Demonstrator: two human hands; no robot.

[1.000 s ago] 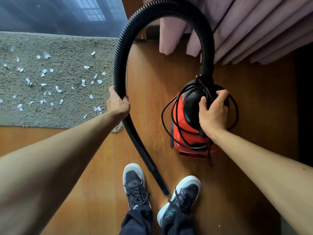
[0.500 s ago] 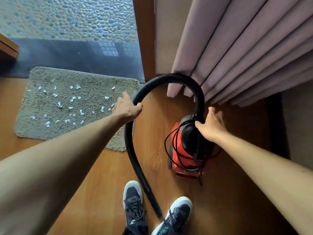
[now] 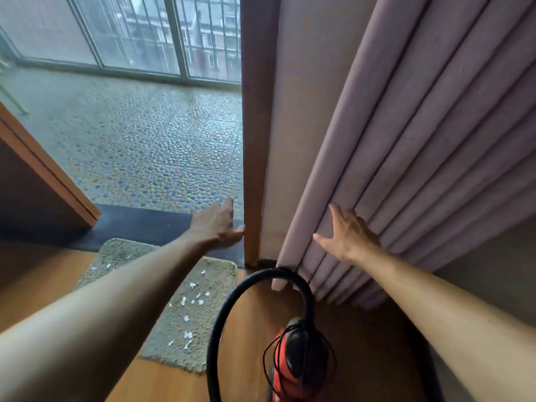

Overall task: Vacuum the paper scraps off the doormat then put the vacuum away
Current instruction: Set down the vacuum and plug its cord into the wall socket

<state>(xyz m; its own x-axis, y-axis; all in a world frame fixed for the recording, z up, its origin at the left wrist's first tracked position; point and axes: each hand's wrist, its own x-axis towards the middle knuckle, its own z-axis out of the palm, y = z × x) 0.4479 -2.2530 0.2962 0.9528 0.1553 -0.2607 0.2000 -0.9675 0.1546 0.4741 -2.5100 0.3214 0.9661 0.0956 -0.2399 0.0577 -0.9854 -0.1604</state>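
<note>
A red and black vacuum [image 3: 293, 361] stands on the wooden floor at the bottom, its cord wound around the body. Its black ribbed hose [image 3: 232, 297] arches up and left from it. The beige doormat [image 3: 214, 274] lies to the left, partly hidden by my left forearm, with several white paper scraps [image 3: 191, 300] on it. My left hand [image 3: 216, 226] hovers open in the air near the wooden door frame. My right hand [image 3: 346, 236] is open too, fingers spread in front of the curtain. Neither hand touches the vacuum.
A pink pleated curtain [image 3: 406, 140] hangs at the right. A brown door frame post [image 3: 255, 140] stands in the middle. Beyond a dark threshold [image 3: 139, 224] lies a pebble-tiled balcony floor [image 3: 145, 140] with barred windows. A wooden panel [image 3: 43, 184] juts in at left.
Both hands let go of the hose and the vacuum and rose, open. The view has lifted, so the vacuum and mat now sit low in the frame.
</note>
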